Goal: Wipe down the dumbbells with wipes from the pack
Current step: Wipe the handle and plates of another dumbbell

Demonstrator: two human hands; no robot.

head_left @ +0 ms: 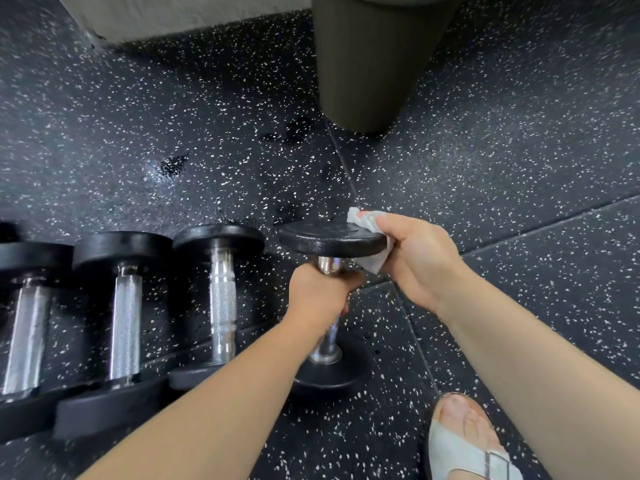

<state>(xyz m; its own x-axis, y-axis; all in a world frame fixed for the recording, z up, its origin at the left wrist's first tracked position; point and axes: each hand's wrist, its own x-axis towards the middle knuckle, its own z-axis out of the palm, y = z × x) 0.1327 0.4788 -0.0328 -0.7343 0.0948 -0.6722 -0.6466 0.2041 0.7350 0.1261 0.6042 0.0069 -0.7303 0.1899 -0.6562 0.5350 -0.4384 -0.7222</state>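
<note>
Head: dumbbell (pixel 332 239) and wipe (pixel 373 262) in hands (pixel 320 294) (pixel 420 258)

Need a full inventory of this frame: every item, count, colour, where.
dumbbells on floor: three, black heads and silver handles, lying side by side at left
held dumbbell: one, black and chrome, centre, tilted with far head up
wipe: one, white, against the held dumbbell's far head
bin: one, dark grey, standing at top centre
floor: black rubber tiles with white specks, throughout
wall base: grey, top left
sandal: one, pale grey, on a foot at bottom right
left hand: grips the held dumbbell's handle
right hand: holds the wipe
</note>
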